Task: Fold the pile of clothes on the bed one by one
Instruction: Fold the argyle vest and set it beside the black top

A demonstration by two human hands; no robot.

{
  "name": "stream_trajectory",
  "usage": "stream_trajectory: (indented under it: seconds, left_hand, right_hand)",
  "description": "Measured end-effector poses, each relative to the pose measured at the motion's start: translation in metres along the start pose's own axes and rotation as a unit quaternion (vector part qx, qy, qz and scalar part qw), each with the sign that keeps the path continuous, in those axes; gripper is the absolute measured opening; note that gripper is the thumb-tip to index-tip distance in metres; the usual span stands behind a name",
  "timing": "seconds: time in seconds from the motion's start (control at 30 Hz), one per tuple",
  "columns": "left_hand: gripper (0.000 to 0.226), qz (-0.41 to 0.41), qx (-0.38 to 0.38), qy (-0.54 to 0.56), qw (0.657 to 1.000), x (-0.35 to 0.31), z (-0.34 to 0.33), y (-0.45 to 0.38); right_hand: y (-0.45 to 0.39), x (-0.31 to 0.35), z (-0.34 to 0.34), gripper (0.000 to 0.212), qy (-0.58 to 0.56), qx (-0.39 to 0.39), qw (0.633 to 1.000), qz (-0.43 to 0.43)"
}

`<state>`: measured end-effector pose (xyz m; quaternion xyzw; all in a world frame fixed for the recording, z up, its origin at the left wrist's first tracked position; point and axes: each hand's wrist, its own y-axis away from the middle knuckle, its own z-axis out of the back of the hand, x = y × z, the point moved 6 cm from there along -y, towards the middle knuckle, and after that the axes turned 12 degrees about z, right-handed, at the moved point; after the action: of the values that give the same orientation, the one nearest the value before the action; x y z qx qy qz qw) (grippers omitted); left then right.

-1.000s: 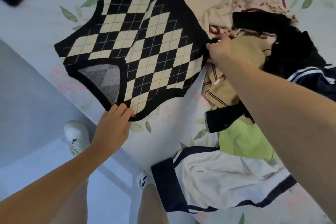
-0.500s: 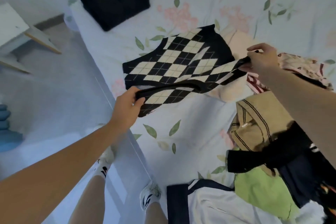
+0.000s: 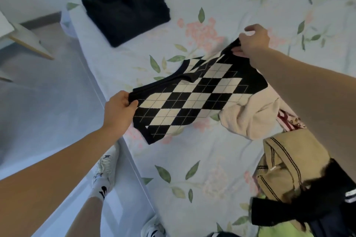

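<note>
A black and cream argyle knitted vest [image 3: 194, 94] hangs folded over itself just above the floral bed sheet [image 3: 192, 159]. My left hand [image 3: 119, 111] grips its near black edge at the left. My right hand [image 3: 252, 41] pinches its far corner at the upper right. The vest's lower part drapes onto a cream knitted garment [image 3: 248, 117]. The pile of unfolded clothes [image 3: 292, 169] lies at the right, with a tan piece, black pieces and a bright green one.
A folded dark garment [image 3: 127, 11] lies near the bed's far left corner. The bed edge [image 3: 123, 152] runs diagonally down the left, with my feet in white socks [image 3: 104, 177] on the floor beside it. A white furniture piece [image 3: 23, 40] stands at far left.
The vest went from spread flat to lifted and doubled over. Both hands carried it left, away from the pile, and the view swung toward the bed's corner.
</note>
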<state>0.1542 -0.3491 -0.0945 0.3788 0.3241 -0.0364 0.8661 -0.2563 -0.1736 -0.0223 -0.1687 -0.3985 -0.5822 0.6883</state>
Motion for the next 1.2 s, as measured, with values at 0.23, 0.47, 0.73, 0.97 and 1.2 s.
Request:
stream_trajectory:
  seconds: [0.23,0.47,0.73,0.97,1.2]
  left_hand:
    - [0.029,-0.015,0.003,-0.035,0.999,0.000,0.000,-0.009]
    - [0.035,-0.014,0.001,-0.094,0.995,-0.013,0.000,-0.022]
    - [0.039,-0.066,0.062,-0.112,0.990,-0.020,0.004,-0.018]
    - [0.045,-0.201,0.135,-0.222,0.945,-0.120,-0.036,-0.057]
    - [0.060,-0.185,0.265,-0.321,0.891,-0.226,-0.129,-0.070]
  right_hand:
    - [0.063,0.003,-0.060,0.021,0.347,0.096,0.865,0.349]
    - [0.089,-0.016,-0.116,0.037,0.352,0.221,0.831,0.370]
    - [0.125,-0.032,-0.077,0.050,0.383,0.097,0.856,0.334]
    - [0.093,-0.062,0.024,0.060,0.347,0.002,0.937,0.030]
    - [0.064,-0.088,0.048,0.056,0.177,0.003,0.975,-0.135]
